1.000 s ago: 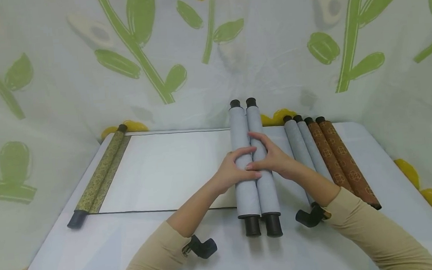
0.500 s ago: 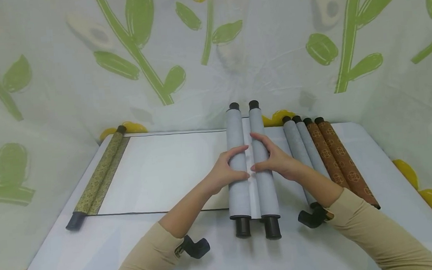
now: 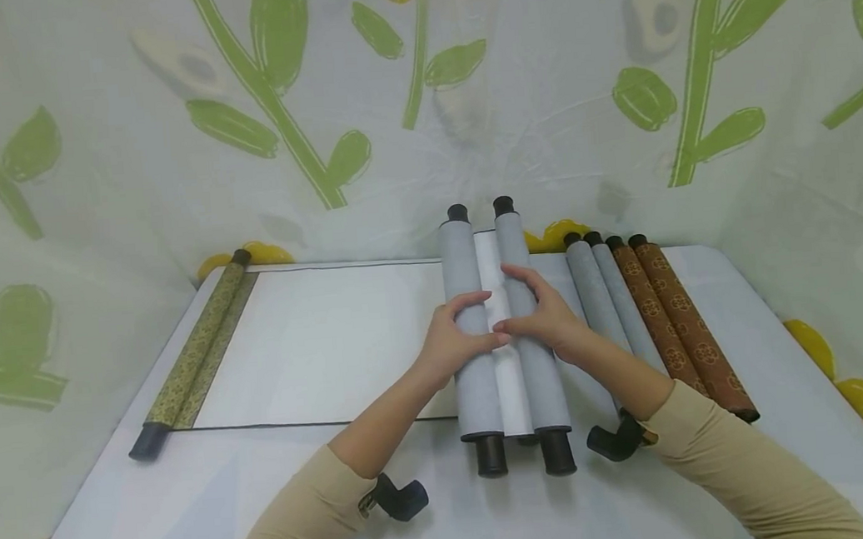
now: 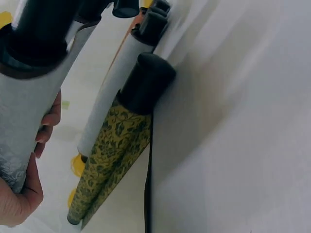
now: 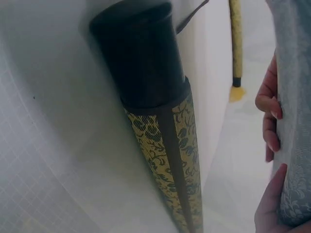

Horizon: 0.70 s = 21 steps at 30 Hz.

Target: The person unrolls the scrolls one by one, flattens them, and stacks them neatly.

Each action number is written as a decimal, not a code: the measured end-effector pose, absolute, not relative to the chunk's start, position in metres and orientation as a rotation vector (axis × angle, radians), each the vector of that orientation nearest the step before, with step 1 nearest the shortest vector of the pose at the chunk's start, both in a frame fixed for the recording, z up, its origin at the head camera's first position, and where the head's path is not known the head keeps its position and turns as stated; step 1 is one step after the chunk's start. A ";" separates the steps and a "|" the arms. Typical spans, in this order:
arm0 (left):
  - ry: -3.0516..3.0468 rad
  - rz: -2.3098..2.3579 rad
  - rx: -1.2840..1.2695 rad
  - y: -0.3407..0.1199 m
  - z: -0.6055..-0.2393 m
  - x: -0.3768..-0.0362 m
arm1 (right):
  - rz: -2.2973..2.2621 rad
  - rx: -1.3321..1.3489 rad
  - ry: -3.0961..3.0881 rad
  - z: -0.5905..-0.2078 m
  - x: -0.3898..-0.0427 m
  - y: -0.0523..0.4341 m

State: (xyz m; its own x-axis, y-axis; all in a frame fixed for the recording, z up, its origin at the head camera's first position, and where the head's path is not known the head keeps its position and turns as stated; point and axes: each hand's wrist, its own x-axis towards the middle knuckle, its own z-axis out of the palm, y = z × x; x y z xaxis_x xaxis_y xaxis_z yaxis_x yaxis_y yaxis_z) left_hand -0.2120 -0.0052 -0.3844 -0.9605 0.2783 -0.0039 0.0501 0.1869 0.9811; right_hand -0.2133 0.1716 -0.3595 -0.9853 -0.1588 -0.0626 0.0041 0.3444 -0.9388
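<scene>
Hands at mid-length of a grey scroll [image 3: 502,331]: my left hand [image 3: 453,341] curled round its left roller [image 3: 470,342], my right hand [image 3: 543,318] round its right roller [image 3: 533,329], each wrapping its own roll. Between the two grips a narrow strip of white paper [image 3: 506,373] showed, which I judged was why the hands sat side by side at the middle, so that each roll kept level. Beneath the left grip lay a wide unrolled sheet [image 3: 316,344], its green-gold roller [image 3: 197,353] well off to the left. Just right of the right grip lay another grey scroll [image 3: 606,291] and a brown patterned scroll [image 3: 675,311], touching one another on the white table [image 3: 119,525], I supposed to keep them within reach
</scene>
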 end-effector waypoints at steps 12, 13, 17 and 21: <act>2.324 1.839 0.367 -0.010 -0.384 -0.217 | -1.676 -0.114 2.488 -0.361 -0.215 0.173; 2.327 1.835 0.366 -0.011 -0.385 -0.217 | -1.666 -0.115 2.489 -0.361 -0.216 0.174; 2.355 1.779 0.322 -0.013 -0.385 -0.217 | -1.622 -0.120 2.491 -0.362 -0.218 0.176; 2.393 1.737 0.303 -0.016 -0.384 -0.219 | -1.574 -0.090 2.502 -0.361 -0.218 0.176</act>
State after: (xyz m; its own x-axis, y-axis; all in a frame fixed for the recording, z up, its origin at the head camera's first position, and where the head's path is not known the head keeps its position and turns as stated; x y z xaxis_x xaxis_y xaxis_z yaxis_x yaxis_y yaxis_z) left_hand -0.2185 -0.0159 -0.3837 -0.9651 0.2613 -0.0170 0.0647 0.3011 0.9514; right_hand -0.2178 0.1763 -0.3614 -0.9813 -0.1484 -0.1225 0.0461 0.4365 -0.8985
